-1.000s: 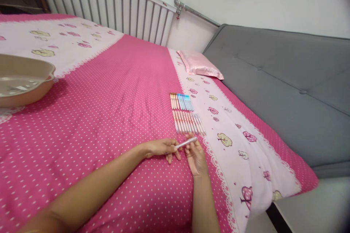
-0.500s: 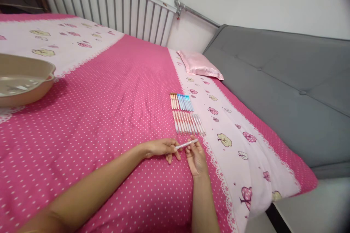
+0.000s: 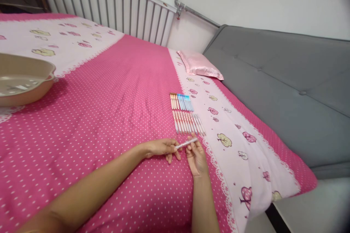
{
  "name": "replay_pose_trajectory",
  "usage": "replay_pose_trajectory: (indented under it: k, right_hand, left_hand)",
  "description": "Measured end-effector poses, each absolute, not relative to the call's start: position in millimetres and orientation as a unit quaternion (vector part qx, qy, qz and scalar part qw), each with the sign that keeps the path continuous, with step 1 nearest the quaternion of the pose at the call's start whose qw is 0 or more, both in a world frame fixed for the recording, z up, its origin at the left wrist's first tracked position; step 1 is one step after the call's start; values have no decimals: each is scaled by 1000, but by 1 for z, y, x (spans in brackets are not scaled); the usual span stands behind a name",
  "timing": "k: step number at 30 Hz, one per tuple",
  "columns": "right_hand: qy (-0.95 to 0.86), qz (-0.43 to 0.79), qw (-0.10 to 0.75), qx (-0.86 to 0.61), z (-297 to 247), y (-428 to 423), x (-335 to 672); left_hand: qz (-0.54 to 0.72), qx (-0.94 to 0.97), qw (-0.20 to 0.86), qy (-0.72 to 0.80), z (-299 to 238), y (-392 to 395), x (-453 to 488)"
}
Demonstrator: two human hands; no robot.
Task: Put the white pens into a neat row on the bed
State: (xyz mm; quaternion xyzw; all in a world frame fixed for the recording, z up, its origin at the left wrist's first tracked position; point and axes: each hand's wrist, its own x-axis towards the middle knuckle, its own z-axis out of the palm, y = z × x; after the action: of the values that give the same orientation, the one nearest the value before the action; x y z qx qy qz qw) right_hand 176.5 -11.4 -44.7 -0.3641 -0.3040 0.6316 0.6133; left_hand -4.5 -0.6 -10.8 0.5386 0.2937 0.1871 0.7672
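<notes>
Both of my hands hold one pale pen (image 3: 186, 142) just above the pink dotted bedspread (image 3: 109, 116). My left hand (image 3: 161, 148) pinches its left end, fingers closed. My right hand (image 3: 196, 157) grips the right part with its fingertips. Just beyond the hands lie two neat rows of pens: a near row of pink and white pens (image 3: 188, 122) and a far row of orange and blue pens (image 3: 182, 102).
A beige oval basin (image 3: 24, 80) with something pale inside sits at the left. A small pink satin pillow (image 3: 199, 66) lies at the far side. A grey sofa (image 3: 284, 94) borders the bed on the right. A white radiator (image 3: 115, 3) stands behind.
</notes>
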Motion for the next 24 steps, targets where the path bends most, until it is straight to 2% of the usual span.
replay_pose_trajectory:
  k: [24]
  right_hand:
    - [-312, 633, 608, -363, -45, -13, 175]
  left_hand:
    - [188, 543, 769, 282, -13, 0, -5]
